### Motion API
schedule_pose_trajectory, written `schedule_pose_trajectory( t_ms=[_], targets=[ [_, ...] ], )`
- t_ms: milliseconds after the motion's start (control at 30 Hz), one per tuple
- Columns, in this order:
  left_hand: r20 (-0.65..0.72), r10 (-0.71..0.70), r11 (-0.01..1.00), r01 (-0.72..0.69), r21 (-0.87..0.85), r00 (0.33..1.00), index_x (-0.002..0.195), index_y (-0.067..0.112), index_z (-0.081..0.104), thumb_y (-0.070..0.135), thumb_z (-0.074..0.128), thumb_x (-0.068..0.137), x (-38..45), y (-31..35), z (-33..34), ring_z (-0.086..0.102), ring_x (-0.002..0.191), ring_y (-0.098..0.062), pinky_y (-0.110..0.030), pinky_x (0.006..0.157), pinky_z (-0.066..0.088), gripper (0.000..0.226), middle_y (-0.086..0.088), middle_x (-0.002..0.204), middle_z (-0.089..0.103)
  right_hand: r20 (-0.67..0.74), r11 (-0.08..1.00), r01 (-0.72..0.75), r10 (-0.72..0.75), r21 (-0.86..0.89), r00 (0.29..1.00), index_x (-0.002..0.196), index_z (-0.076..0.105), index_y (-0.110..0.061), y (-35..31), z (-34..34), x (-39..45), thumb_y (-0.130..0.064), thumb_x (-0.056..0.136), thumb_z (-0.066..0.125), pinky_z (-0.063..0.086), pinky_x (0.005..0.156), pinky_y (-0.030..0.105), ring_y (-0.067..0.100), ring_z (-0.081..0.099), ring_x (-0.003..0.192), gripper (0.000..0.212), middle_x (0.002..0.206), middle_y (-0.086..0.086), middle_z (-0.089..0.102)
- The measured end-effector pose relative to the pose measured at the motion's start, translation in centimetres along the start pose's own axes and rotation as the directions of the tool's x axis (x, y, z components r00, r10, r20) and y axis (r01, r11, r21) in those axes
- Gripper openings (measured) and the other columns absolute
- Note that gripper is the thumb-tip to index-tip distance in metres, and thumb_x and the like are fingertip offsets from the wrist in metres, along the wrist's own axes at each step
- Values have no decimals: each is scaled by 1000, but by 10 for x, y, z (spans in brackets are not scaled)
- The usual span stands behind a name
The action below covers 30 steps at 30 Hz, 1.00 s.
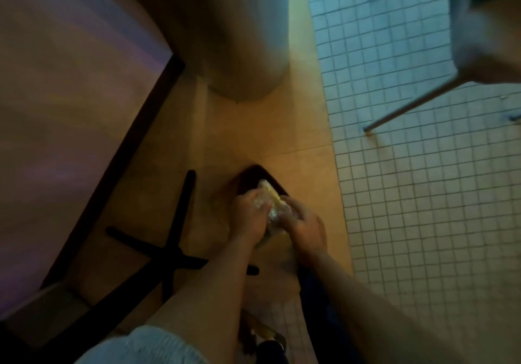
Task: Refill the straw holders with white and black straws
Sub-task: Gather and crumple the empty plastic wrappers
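both hands hold one clear packet (270, 205) low over the floor (282, 126). left hand (248, 217) and right hand (303, 222) are closed on it, its long side pointing away.

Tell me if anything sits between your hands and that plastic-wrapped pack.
Nothing does. The left hand and right hand both already grip the wrapped pack directly. No straw holder is in view, so that path cannot be judged.
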<state>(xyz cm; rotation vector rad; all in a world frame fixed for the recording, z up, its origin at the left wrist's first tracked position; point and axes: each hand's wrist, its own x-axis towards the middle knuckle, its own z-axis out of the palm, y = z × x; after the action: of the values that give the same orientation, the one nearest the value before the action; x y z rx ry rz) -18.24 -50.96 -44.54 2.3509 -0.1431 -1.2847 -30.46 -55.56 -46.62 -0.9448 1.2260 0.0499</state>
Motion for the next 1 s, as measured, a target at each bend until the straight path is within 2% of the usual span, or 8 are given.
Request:
schedule_pose_trajectory(
  t_ms=[167,333,467,600,700,800,900,1000],
  targets=[
    [6,-154,988,154,-4,988,124,17,62,19,63,92,27,-31,1,57,104,-13,-34,93,51,32,0,117,62,84,919,240,-225,-313,971,118,59,-33,43,12,23,-32,86,72,56,83,24,10,61,105,34,119,-3,58],
    [-23,-250,964,251,85,968,128,12,58,21,66,91,65,-65,7,58,105,-18,-28,84,47,39,-7,122,63,133,799,313,-286,-514,949,113,70,-19,65,29,55,-16,88,70,53,86,19,10,59,99,26,117,1,58],
    [-263,-268,926,323,195,927,126,13,43,24,70,84,79,-77,19,52,117,-31,-36,86,45,51,-11,135,44,82,794,262,-260,-549,962,111,68,-10,68,52,78,-13,94,59,40,79,4,4,49,90,20,121,6,52],
    [-148,-152,935,190,299,977,113,14,53,25,55,94,82,-93,37,55,113,-28,-35,88,42,22,-9,121,58,43,837,150,-149,-526,988,110,64,-13,76,66,94,-19,97,54,43,85,18,11,50,96,17,130,5,44],
    [15,-177,971,172,166,984,132,20,50,40,37,102,88,-106,48,51,120,-26,-35,99,39,38,-7,132,54,33,917,38,-27,-398,999,103,61,-23,81,70,105,-26,101,50,41,71,8,0,52,84,12,123,-8,47],
    [189,-411,873,445,-199,892,142,32,41,65,32,93,93,-112,57,48,124,-26,-46,107,39,60,-7,139,49,83,892,36,1,-450,997,124,54,-32,85,70,112,-33,103,44,42,75,4,-3,55,96,23,130,-5,49],
    [190,-524,757,556,-344,831,143,32,41,82,34,78,101,-119,63,47,127,-29,-50,107,40,83,-6,140,48,152,726,93,17,-681,988,152,21,-36,83,72,120,-41,103,40,48,91,34,28,51,124,53,150,10,31],
    [158,-552,745,569,-349,819,139,37,43,96,31,57,102,-123,63,49,124,-29,-50,105,41,102,-4,140,50,131,619,77,42,-782,991,155,-1,-39,75,74,118,-49,102,35,49,84,40,34,48,127,65,158,11,16]
  ],
)
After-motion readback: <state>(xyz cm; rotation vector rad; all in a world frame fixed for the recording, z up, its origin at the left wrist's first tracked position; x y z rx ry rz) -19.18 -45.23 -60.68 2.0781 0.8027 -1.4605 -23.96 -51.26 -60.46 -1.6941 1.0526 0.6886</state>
